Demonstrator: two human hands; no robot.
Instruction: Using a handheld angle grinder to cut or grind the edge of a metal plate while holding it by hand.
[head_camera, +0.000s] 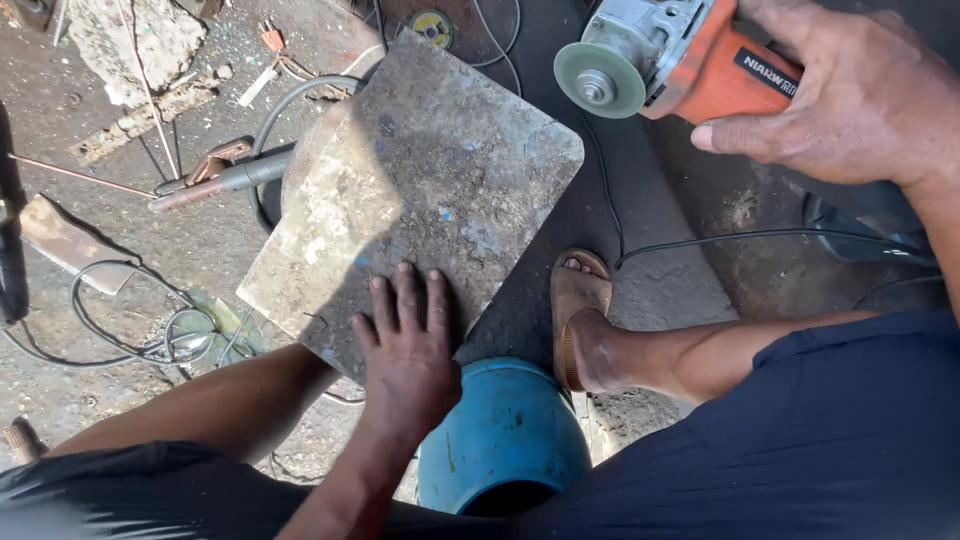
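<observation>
Right hand's (860, 95) grip clasps an orange angle grinder (665, 55); left hand (408, 345), grip released, presses flat on a metal plate (450, 170).

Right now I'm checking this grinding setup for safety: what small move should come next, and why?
Probably bring the angle grinder down toward the far edge of the metal plate, away from the left hand. The right hand holds the grinder above and beside the plate, its disc off the metal, while the left hand lies flat on the near edge, pinning the plate over the blue drum.
</observation>
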